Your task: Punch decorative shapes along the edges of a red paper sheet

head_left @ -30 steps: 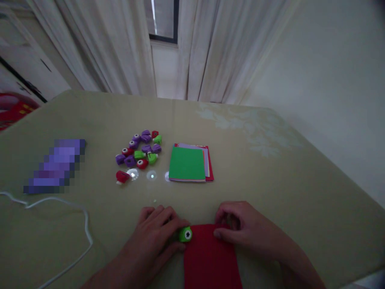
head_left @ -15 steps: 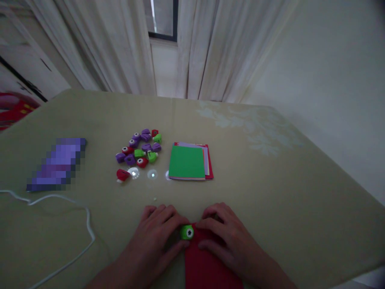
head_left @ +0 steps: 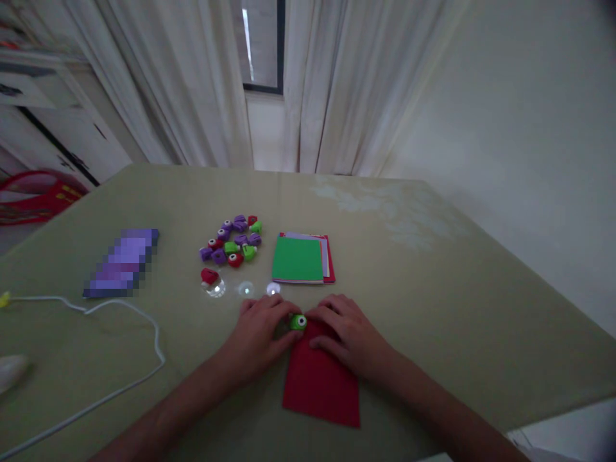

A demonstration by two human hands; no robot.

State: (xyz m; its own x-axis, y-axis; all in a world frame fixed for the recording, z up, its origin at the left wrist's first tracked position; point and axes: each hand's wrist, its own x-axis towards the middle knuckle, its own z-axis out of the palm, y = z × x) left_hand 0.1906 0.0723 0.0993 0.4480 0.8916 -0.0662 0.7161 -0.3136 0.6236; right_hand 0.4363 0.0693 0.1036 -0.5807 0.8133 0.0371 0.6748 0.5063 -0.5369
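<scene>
Punch: green craft punch, a small one with a white flower-shaped opening on top, seated on the far left corner of the red sheet, close to the near edge of the table.
Red paper sheet: lies flat, reaching from the punch toward the near table edge; no cut holes can be made out in it, so by the look of it the punching is at its start or not yet done.
Left hand: fingers curled around the left side of the punch, gripping it from that side, wrist resting on the table.
Right hand: lies palm down on the sheet's far edge, fingertips touching the punch's right side, pressing the paper flat.
Spare punches: a loose cluster of purple, green and red ones toward the middle of the table, untouched; one red punch sits apart, nearer the hands.
Paper stack: green sheet on top, red and pale sheets under it, just right of the cluster.
Clear round discs: three in a row between the cluster and the hands.
White cable: loops along the left side of the table.
</scene>
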